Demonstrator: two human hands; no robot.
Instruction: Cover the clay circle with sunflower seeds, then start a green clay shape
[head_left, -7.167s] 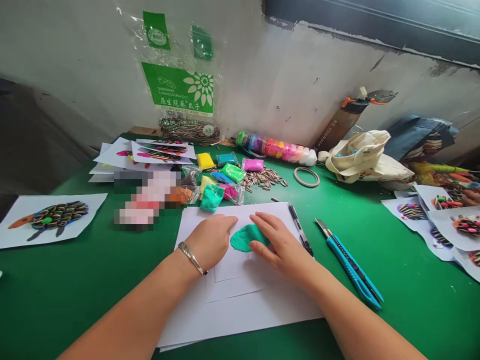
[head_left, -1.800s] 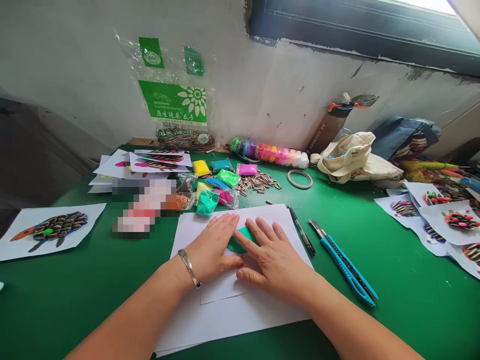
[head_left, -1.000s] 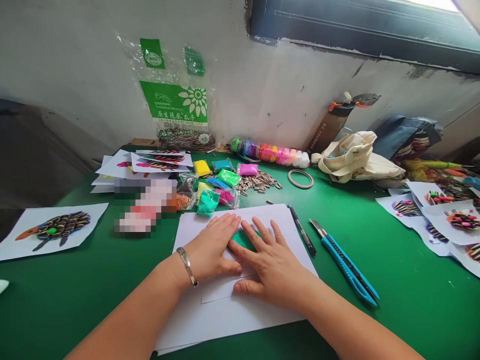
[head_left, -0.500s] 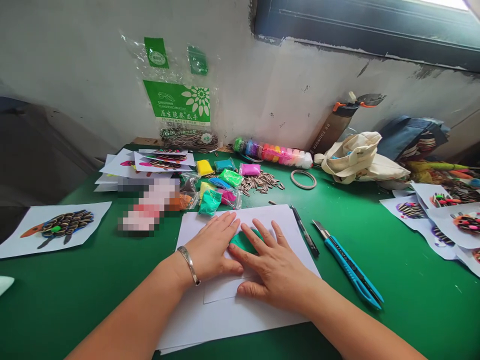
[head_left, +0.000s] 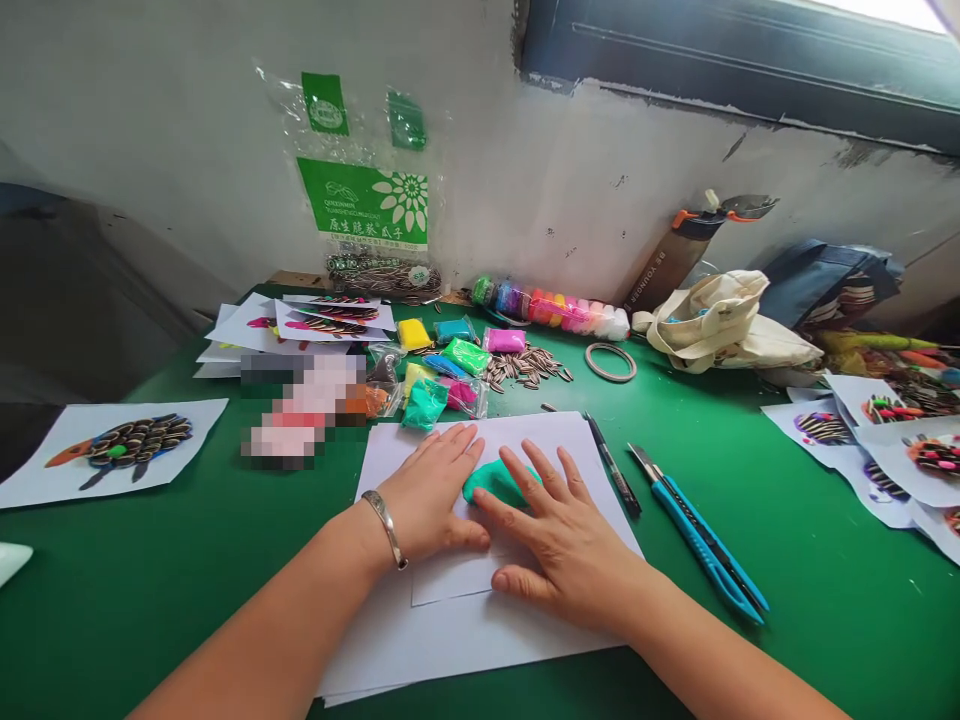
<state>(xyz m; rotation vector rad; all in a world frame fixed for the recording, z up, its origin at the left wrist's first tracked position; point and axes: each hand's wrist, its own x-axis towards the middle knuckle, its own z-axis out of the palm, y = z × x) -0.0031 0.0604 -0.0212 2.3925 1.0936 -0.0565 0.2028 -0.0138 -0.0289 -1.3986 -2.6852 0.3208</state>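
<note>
A flat patch of teal-green clay lies on the white paper in front of me. My right hand rests with fingers spread, its index and middle fingertips over the clay. Just left of the clay, my left hand lies flat on the paper, holding nothing, a silver bracelet at its wrist. A black pen lies along the paper's right edge, and a blue cutter is further right on the green table.
Behind the paper are small clay packets, loose sunflower seeds and a tape ring. Seed pictures lie at the left and right. A seed bag and a bottle lean on the wall.
My right hand has shifted slightly right, uncovering more of the teal clay. My left hand has hardly moved. The whole view has shifted a little.
</note>
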